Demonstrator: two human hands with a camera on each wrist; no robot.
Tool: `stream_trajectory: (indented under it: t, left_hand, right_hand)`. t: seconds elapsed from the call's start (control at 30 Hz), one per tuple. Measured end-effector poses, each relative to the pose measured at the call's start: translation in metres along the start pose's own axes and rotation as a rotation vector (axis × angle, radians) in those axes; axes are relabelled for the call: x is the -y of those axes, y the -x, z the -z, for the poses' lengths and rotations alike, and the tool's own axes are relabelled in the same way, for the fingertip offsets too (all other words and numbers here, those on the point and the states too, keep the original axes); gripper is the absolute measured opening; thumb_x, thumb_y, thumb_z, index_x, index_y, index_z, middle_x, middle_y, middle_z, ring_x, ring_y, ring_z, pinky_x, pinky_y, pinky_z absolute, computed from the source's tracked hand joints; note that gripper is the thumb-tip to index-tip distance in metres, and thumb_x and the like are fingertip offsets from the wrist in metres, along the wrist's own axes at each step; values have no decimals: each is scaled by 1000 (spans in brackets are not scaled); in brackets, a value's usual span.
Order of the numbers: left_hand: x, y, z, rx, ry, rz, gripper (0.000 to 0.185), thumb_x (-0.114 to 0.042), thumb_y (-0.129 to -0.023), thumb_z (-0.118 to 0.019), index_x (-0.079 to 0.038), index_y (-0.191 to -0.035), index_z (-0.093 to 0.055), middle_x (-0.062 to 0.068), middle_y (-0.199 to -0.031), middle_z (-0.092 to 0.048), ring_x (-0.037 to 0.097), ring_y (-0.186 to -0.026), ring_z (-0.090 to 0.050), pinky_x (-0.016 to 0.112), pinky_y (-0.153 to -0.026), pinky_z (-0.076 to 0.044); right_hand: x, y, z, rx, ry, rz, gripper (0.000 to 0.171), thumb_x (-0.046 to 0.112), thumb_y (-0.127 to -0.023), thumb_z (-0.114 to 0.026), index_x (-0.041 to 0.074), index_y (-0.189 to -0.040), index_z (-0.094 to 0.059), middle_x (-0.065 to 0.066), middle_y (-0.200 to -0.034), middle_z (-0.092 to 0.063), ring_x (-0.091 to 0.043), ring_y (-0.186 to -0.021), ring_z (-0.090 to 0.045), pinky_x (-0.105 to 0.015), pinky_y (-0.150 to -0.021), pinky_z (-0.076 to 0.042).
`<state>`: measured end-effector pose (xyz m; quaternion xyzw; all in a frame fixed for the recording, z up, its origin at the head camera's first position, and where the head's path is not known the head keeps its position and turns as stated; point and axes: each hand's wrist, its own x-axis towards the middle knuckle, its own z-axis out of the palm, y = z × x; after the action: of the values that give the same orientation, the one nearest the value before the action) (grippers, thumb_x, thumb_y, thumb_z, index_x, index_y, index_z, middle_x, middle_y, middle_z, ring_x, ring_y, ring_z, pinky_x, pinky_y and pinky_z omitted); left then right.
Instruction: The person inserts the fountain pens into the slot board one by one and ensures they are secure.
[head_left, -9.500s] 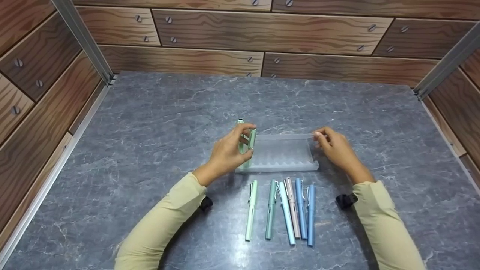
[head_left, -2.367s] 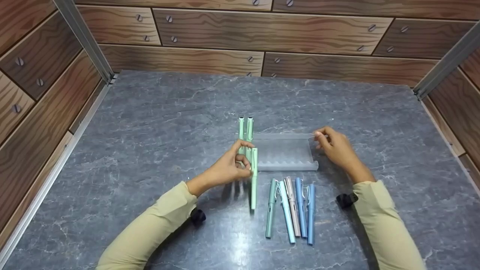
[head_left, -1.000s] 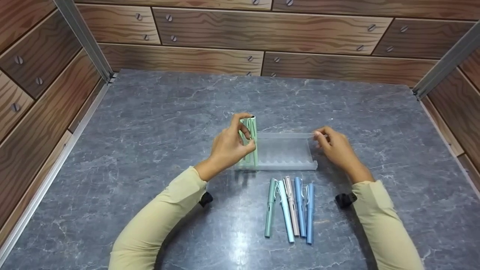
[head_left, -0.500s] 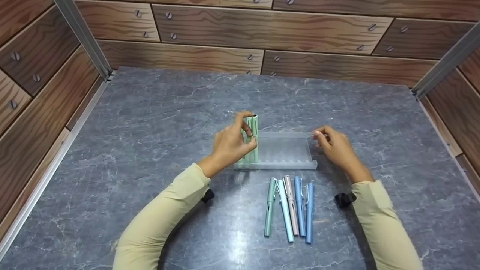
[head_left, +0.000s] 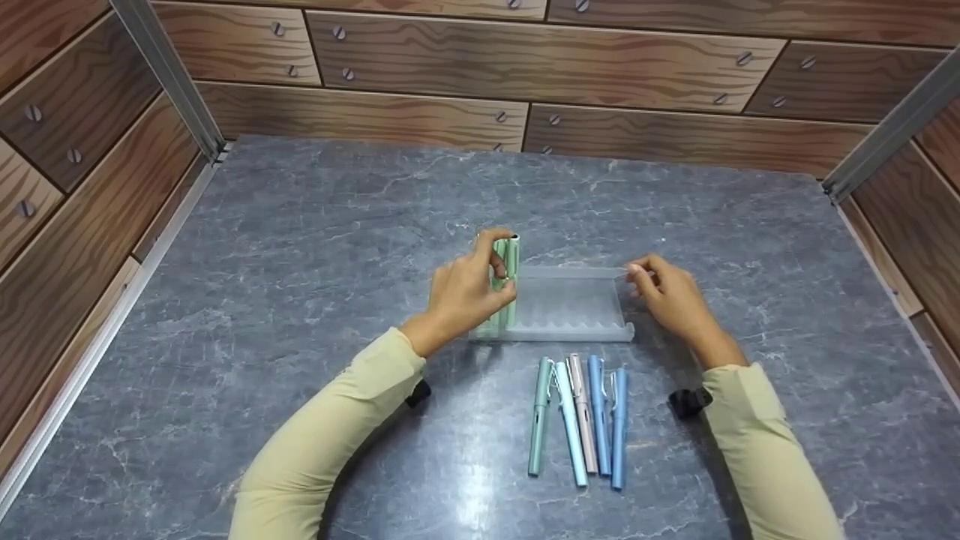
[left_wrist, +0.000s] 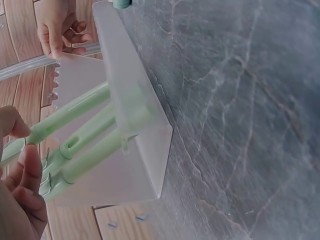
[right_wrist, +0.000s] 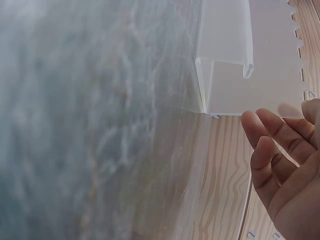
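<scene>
A grey, marble-patterned tabletop [head_left: 360,202] with fine white veins fills most of the head view, seen from above. Behind it stands a back wall [head_left: 540,64] of brown wood-look planks in lighter and darker tones, with dark streaky grain, slanted joints and slotted screw heads [head_left: 339,32]. Similar planking covers the left wall [head_left: 82,180] and right wall [head_left: 911,225]. A grey metal post rises at each far corner, the left post [head_left: 169,79] and right post [head_left: 885,131]. A pale strip [head_left: 103,332] edges the table's left side. The planks may be printed panels; the grain is too soft to be sure. A white glare [head_left: 474,495] shines on the near tabletop.
</scene>
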<state>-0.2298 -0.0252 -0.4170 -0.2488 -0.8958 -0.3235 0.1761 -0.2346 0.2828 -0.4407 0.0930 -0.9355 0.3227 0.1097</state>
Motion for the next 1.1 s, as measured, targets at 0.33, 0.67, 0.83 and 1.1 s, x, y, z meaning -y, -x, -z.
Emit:
stream_trajectory:
  t: [0.33,0.67,0.83,1.1]
  left_hand:
    - [-2,0,-3,47,-49,36,56,-19,-81,-68,-18,-131,-44,-8,-83,-66,8,-51,-48,22,-44,-30]
    - [-6,-2,-2,98,-91,40,56,-19,-83,-65,-17,-135,-44,-9,-79,-66,7,-46,-42,21,-42,-26]
    - [-8,-5,0,139,-140,75,58,-23,-84,-65,-17,-137,-43,-9,-61,-54,8,-43,-35,23,-40,-24]
    - [-10,-10,0,140,-223,122,59,-28,-84,-68,-18,-137,-45,-7,-50,-34,11,-44,-30,26,-39,-21]
  right_hand:
    - [-1,-1,-2,1,-31,-3,24,18,-100,-50,-2,-103,-63,-19,-93,-71,-28,-74,-67,-16,-61,-44]
    - [0,-1,-2,7,-45,-6,24,17,-100,-50,-3,-104,-63,-21,-91,-70,-31,-74,-68,-15,-59,-44]
    - [1,0,-1,13,-35,-5,25,18,-101,-50,-4,-104,-63,-21,-92,-70,-30,-73,-66,-16,-59,-44]
    - [1,1,0,15,-36,-3,26,18,-101,-49,-3,-104,-62,-22,-95,-69,-33,-75,-67,-16,-58,-44]
